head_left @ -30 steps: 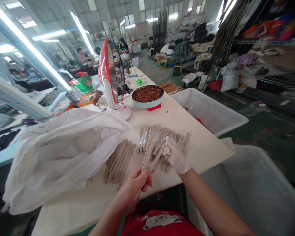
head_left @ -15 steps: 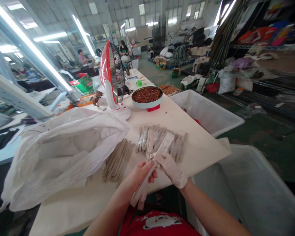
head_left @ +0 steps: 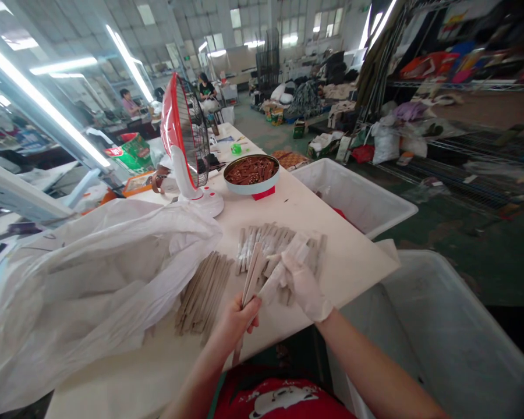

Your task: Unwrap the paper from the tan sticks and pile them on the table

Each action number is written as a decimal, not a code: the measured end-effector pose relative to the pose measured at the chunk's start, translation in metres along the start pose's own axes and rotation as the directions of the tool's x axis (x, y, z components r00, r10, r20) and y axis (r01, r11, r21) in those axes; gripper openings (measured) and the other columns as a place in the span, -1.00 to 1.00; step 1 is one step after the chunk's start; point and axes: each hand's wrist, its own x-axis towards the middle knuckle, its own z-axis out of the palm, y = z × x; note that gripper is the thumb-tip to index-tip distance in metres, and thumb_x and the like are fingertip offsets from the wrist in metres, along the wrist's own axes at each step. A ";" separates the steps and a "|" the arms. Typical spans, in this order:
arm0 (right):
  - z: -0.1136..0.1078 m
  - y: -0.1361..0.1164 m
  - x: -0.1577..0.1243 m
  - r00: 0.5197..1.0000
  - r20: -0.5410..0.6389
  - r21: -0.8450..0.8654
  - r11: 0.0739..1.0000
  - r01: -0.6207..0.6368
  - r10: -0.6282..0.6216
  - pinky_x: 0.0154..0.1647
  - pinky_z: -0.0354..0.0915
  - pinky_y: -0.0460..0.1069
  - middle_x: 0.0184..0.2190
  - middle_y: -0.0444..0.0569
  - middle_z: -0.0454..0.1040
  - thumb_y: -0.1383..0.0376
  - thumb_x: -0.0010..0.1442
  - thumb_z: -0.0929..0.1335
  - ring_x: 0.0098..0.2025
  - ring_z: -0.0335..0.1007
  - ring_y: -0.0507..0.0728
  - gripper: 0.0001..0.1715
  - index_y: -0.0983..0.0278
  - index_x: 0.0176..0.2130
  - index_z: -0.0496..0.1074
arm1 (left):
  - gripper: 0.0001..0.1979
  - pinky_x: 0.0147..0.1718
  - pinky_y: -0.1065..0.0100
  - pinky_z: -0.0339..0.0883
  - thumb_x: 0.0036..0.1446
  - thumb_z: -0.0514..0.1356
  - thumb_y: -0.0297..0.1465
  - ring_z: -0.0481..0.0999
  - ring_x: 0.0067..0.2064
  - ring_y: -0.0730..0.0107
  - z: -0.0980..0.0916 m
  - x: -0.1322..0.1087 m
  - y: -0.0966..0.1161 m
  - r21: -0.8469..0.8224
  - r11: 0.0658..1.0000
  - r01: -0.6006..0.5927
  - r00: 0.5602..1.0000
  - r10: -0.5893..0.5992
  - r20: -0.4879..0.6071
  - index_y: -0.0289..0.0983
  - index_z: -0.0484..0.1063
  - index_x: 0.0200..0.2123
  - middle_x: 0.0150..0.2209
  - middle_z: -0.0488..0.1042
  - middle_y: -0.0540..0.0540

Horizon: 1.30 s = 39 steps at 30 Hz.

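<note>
My left hand [head_left: 241, 315], bare, is closed around a few flat grey-beige strips [head_left: 254, 270] that point up and away from me. Close beside it, my right hand [head_left: 303, 284] wears a white glove and grips a pale strip [head_left: 274, 285], which slants up to the right and looks shiny. Whether that strip is wrapped in film I cannot tell. A stack of long grey-beige strips [head_left: 203, 297] lies on the table left of my hands. Beyond my hands lies a row of similar strips [head_left: 262, 238], some with glossy white patches, partly hidden by my right hand.
A large white sack [head_left: 91, 302] covers the table's left side. Behind stand a red-and-white fan [head_left: 186, 145] and a round tin [head_left: 251, 187] of brown pieces on the pale table [head_left: 318, 215]. White plastic bins [head_left: 402, 203] line the right edge. Two people [head_left: 207, 90] sit far back.
My right hand has drawn the pale strip up and away from my left hand, where the strips crossed before. My left hand keeps hold of its strips. The whole view has shifted slightly.
</note>
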 end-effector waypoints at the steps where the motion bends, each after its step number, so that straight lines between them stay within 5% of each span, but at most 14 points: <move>1: 0.002 0.008 -0.001 0.999 0.034 -0.005 1.000 -0.028 0.028 -0.63 0.10 -0.09 -0.66 -0.17 0.32 -0.06 0.05 0.34 -0.64 0.14 -0.01 -0.56 0.26 -0.31 0.48 | -0.71 -0.72 0.51 -0.01 -0.03 0.16 -0.14 0.15 -0.71 0.59 0.003 0.004 -0.001 0.009 1.000 -0.018 1.000 0.018 -0.018 -0.26 0.26 -0.46 -0.72 0.27 0.12; 4: 0.004 0.028 -0.004 0.990 0.101 -0.034 0.995 -0.091 0.094 -0.60 0.13 -0.08 -0.68 -0.19 0.30 -0.06 0.04 0.35 -0.64 0.13 -0.01 -0.54 0.26 -0.32 0.48 | -0.72 -0.70 0.50 0.02 0.01 0.13 -0.15 0.18 -0.69 0.57 0.002 0.020 -0.005 0.078 0.996 -0.053 0.998 0.055 -0.029 -0.27 0.28 -0.45 -0.71 0.27 0.10; 6: -0.001 0.028 -0.002 0.997 0.040 -0.049 0.997 -0.061 0.063 -0.59 0.13 -0.08 -0.72 -0.23 0.22 -0.06 0.05 0.35 -0.65 0.09 -0.01 -0.55 0.25 -0.32 0.49 | -0.70 -0.66 0.49 0.07 0.06 0.08 -0.14 0.22 -0.66 0.56 -0.006 0.039 -0.008 0.145 0.988 -0.061 0.993 0.074 -0.089 -0.28 0.29 -0.45 -0.67 0.30 0.07; 9: -0.014 0.018 0.010 0.997 -0.071 -0.052 0.999 0.007 -0.011 -0.59 0.12 -0.09 -0.71 -0.25 0.20 0.00 0.06 0.35 -0.64 0.08 -0.02 -0.59 0.25 -0.24 0.51 | -0.68 -0.57 0.47 0.14 0.13 0.00 -0.17 0.31 -0.56 0.50 -0.021 0.084 -0.010 0.358 0.934 -0.010 0.968 0.099 -0.233 -0.30 0.33 -0.42 -0.58 0.36 0.01; 13: -0.026 0.018 0.025 0.998 -0.062 -0.047 0.998 -0.032 0.029 -0.52 0.21 -0.07 -0.49 -0.09 0.46 0.00 0.04 0.36 -0.53 0.29 0.03 -0.52 0.27 -0.16 0.50 | -0.74 -0.47 0.43 0.14 0.11 0.07 -0.25 0.39 -0.41 0.40 -0.029 0.156 -0.009 0.490 0.871 0.036 0.959 0.108 -0.263 -0.33 0.38 -0.46 -0.51 0.42 -0.06; 17: -0.032 0.025 0.036 0.991 -0.125 -0.215 0.973 -0.081 0.055 -0.50 0.20 -0.06 -0.53 0.00 0.48 -0.14 0.12 0.23 -0.51 0.34 0.06 -0.37 0.31 -0.36 0.54 | -0.74 -0.44 0.39 0.13 0.11 0.08 -0.28 0.42 -0.37 0.31 -0.029 0.204 -0.013 0.550 0.832 0.072 0.968 0.076 -0.241 -0.34 0.39 -0.48 -0.48 0.47 -0.16; 20: -0.031 0.020 0.041 0.997 -0.065 -0.268 0.961 -0.067 0.051 -0.58 0.08 -0.07 -0.71 -0.09 0.32 -0.14 0.13 0.22 -0.62 0.19 0.01 -0.34 0.32 -0.55 0.49 | -0.73 -0.42 0.38 0.13 0.13 0.06 -0.28 0.43 -0.33 0.29 -0.035 0.213 -0.020 0.571 0.818 0.078 0.970 0.069 -0.232 -0.35 0.39 -0.47 -0.43 0.48 -0.22; 24: -0.028 0.009 0.043 0.976 0.180 -0.131 0.986 -0.099 0.122 -0.50 0.12 -0.08 -0.65 -0.19 0.26 0.02 0.03 0.39 -0.58 0.12 -0.03 -0.63 0.30 -0.45 0.48 | -0.64 -0.43 0.41 0.15 0.20 -0.06 -0.22 0.40 -0.37 0.38 -0.044 0.183 -0.028 0.538 0.840 0.071 0.969 0.070 -0.237 -0.34 0.39 -0.37 -0.38 0.47 -0.18; 27: -0.028 0.008 0.048 0.992 0.091 -0.125 0.989 -0.075 0.087 -0.55 0.07 -0.09 -0.66 -0.22 0.27 0.06 -0.03 0.44 -0.61 0.07 -0.05 -0.67 0.28 -0.46 0.43 | -0.57 -0.56 0.46 0.11 0.23 -0.17 -0.17 0.30 -0.54 0.52 -0.038 0.130 -0.025 0.398 0.917 0.039 0.984 0.035 -0.176 -0.30 0.37 -0.21 -0.41 0.43 -0.05; 29: -0.027 0.010 0.052 1.000 0.002 -0.144 0.989 -0.017 0.017 -0.60 0.02 -0.09 -0.72 -0.24 0.23 0.05 -0.01 0.43 -0.65 0.03 -0.06 -0.64 0.26 -0.55 0.35 | -0.55 -0.65 0.48 0.02 0.17 -0.10 -0.08 0.21 -0.62 0.57 -0.029 0.089 -0.017 0.103 0.994 0.021 0.996 -0.012 -0.086 -0.30 0.32 -0.14 -0.48 0.36 0.03; 33: -0.019 0.006 0.054 0.999 -0.042 -0.064 0.998 0.014 -0.017 -0.60 0.08 -0.10 -0.72 -0.23 0.24 0.04 0.00 0.42 -0.66 0.07 -0.07 -0.58 0.25 -0.61 0.25 | -0.54 -0.63 0.50 0.06 0.06 0.11 -0.04 0.26 -0.59 0.59 -0.011 0.022 0.007 -0.226 0.972 0.062 0.992 -0.035 0.120 -0.32 0.32 -0.18 -0.50 0.39 0.03; 39: -0.008 -0.009 0.042 0.996 -0.016 -0.040 0.995 0.092 -0.093 -0.58 0.15 -0.10 -0.63 -0.21 0.34 0.06 0.00 0.42 -0.62 0.15 -0.06 -0.64 0.25 -0.54 0.31 | -0.64 -0.61 0.49 0.12 0.09 0.12 -0.09 0.33 -0.58 0.59 0.008 -0.013 0.020 -0.290 0.955 0.069 0.990 -0.029 0.139 -0.30 0.28 -0.37 -0.48 0.44 -0.01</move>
